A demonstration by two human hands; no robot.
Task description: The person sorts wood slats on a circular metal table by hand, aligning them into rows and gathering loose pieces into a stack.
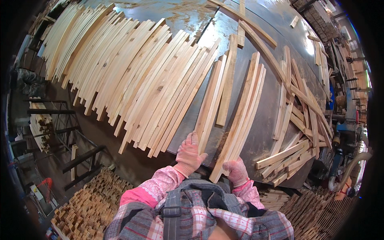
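I am viewing from afar a broad dark table [272,20] gleaming with white reflections [210,34], brownish dust [172,14] coating its far end, black metal frames [52,111] standing at left, a pale hose [357,163] curving at right, bright gaps [368,78] glowing beyond

Single view: wide fisheye on the wearer's head, left one of a pair. Looks steeply down and ahead from above the near edge of the table [272,16], tabletop running away toward top of frame, its near right corner at lower right. Close range: wearer's torso [196,220] fills bottom centre, left fingers [192,140] and right fingers [232,167] just beyond.
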